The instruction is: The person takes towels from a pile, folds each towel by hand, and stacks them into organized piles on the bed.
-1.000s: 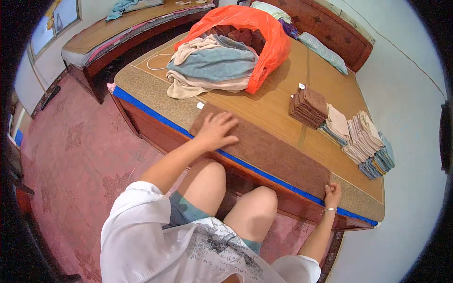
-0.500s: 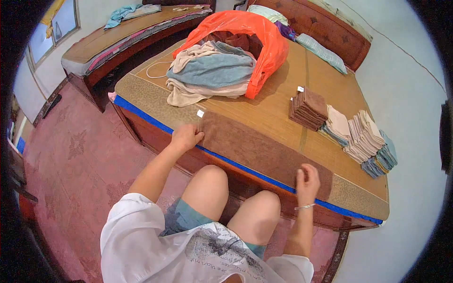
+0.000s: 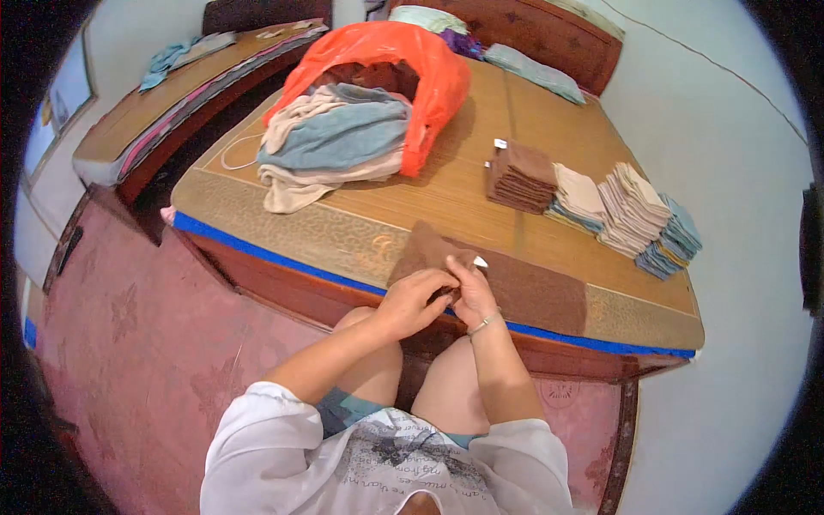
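Observation:
A brown towel (image 3: 536,292) lies along the near edge of the bed, its left part folded over toward the right. A small white tag (image 3: 480,262) shows on the folded end, beside my right hand. My left hand (image 3: 416,302) is closed with bent fingers at the towel's near edge. Against it, my right hand (image 3: 474,296), with a bracelet on its wrist, pinches the same towel. The two hands meet and partly hide the cloth between them.
A red plastic bag (image 3: 442,94) spills blue and beige towels (image 3: 339,137) at the far left. Stacked folded brown towels (image 3: 521,176) and several lighter folded stacks (image 3: 633,210) stand at the right. Pillows (image 3: 534,73) lie by the headboard. A bench bed (image 3: 129,129) stands at the left.
My left hand has carried the towel's left end rightward, folding it over. My right hand has come inward to meet it. The view has shifted a little.

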`<state>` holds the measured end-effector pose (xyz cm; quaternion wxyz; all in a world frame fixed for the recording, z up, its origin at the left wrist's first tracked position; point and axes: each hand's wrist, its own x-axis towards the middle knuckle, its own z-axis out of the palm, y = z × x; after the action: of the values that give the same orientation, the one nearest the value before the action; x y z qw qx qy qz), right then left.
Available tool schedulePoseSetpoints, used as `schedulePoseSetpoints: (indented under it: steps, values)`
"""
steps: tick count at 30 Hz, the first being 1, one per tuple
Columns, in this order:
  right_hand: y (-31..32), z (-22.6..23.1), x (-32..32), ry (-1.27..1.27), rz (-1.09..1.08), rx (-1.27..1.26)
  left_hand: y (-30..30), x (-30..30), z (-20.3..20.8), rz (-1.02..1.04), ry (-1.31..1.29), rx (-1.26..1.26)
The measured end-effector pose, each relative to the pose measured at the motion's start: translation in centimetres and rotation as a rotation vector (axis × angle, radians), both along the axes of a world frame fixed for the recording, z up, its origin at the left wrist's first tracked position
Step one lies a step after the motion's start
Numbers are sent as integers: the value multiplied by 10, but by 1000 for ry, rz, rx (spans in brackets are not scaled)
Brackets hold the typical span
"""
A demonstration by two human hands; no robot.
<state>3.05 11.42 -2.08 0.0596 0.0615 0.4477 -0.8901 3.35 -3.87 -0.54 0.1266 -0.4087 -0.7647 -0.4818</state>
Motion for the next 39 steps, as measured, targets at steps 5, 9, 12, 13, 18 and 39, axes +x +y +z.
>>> schedulePoseSetpoints:
  steps: [5, 9, 12, 13, 18, 39]
  values:
    - [37, -3, -13, -5, -167, 238, -4, -3, 0, 150, -87, 113]
    - [101, 25, -2, 70, -191, 469, -19, -26, -20, 238, -415, 232]
    - [164, 38, 20, -27, -176, 521, -19, -38, -27, 178, -606, 193]
    - [187, 36, 28, -91, -176, 582, -14, -41, -27, 156, -610, 179]
    - [236, 6, 58, -178, -254, 612, 16, -49, -27, 149, -633, -166]
    - [271, -31, 69, -97, -575, 1510, 88, -40, 0, 252, -372, -505]
